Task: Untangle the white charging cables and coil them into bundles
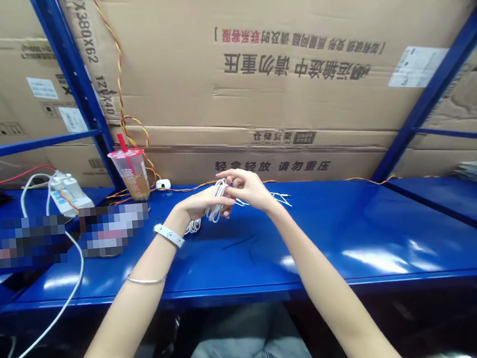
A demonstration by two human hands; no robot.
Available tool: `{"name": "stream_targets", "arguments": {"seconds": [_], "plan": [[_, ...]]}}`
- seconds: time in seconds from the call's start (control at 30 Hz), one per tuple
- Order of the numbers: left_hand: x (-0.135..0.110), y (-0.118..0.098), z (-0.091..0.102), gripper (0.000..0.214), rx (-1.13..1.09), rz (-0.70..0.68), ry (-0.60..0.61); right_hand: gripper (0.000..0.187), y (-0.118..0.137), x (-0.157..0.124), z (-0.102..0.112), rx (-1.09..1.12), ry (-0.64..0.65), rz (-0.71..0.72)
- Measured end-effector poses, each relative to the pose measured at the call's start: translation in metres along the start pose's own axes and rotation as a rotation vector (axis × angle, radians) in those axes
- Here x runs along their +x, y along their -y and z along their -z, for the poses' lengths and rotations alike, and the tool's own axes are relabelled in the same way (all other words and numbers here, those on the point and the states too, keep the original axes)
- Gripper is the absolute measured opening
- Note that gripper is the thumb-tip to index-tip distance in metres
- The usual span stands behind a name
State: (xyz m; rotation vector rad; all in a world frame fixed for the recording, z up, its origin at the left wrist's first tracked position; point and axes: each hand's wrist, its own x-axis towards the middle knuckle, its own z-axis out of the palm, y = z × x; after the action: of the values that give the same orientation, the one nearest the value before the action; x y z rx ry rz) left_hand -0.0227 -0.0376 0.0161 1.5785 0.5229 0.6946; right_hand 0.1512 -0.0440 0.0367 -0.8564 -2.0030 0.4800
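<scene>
Cable point(215, 208), one, white, between left hand point(197, 206), right hand point(250, 190)

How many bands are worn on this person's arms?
2: a white wristband and a thin silver bangle, both on the left forearm; the right forearm shows none.

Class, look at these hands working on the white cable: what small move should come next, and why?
Probably the right hand should draw in the loose length of white cable lying on the blue steel bench, because the left hand already has loops bunched together while that end still trails free.
</scene>
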Motion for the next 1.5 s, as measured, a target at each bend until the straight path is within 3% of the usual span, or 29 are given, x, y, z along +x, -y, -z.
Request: {"name": "stream_targets", "arguments": {"seconds": [0.1, 0.2, 0.3, 0.47, 0.63, 0.73, 0.8, 0.9, 1.03, 1.17, 1.23, 1.4, 1.5], "plan": [[-0.001, 0.000, -0.001, 0.028, -0.008, -0.010, 0.033, 0.024, 0.002, -0.001, 0.005, 0.045, 0.079, -0.028], [0.001, -0.001, -0.001, 0.047, -0.041, -0.017, 0.021, 0.019, 0.002, -0.001, 0.009, 0.139, 0.088, -0.094], [0.003, -0.003, -0.001, 0.066, -0.043, -0.003, -0.038, 0.016, 0.000, 0.000, 0.011, 0.177, 0.042, -0.089], [0.006, -0.005, -0.002, 0.065, -0.064, -0.051, -0.162, 0.012, 0.001, 0.001, 0.009, 0.232, 0.010, -0.076], [0.003, -0.001, -0.002, 0.072, 0.051, 0.001, -0.069, 0.019, 0.001, 0.000, 0.001, 0.188, -0.027, -0.017], [0.002, 0.001, -0.002, 0.075, 0.125, 0.032, 0.004, 0.033, 0.000, 0.000, 0.000, 0.164, 0.026, 0.025], [0.002, 0.002, -0.003, 0.076, 0.142, 0.034, 0.030, 0.027, 0.001, 0.000, -0.001, 0.149, 0.061, 0.035], [0.005, 0.003, -0.003, 0.074, 0.117, 0.001, 0.000, 0.015, 0.002, 0.000, 0.000, 0.106, 0.020, 0.032], [0.008, 0.002, -0.002, 0.064, 0.098, -0.120, -0.097, 0.015, 0.001, -0.001, 0.002, 0.037, -0.064, -0.071], [0.004, -0.003, -0.003, 0.039, 0.246, -0.096, -0.026, 0.013, -0.003, 0.000, 0.004, -0.029, -0.121, -0.146], [0.003, -0.005, -0.005, 0.034, 0.258, -0.046, -0.003, 0.014, -0.005, 0.000, 0.005, 0.003, -0.085, -0.162], [0.001, -0.007, -0.008, 0.033, 0.022, 0.021, 0.073, 0.021, 0.000, -0.002, 0.013, 0.241, 0.088, -0.168], [0.000, -0.007, -0.008, 0.032, 0.039, 0.025, 0.077, 0.018, 0.005, -0.004, 0.016, 0.215, 0.096, -0.160]]}}
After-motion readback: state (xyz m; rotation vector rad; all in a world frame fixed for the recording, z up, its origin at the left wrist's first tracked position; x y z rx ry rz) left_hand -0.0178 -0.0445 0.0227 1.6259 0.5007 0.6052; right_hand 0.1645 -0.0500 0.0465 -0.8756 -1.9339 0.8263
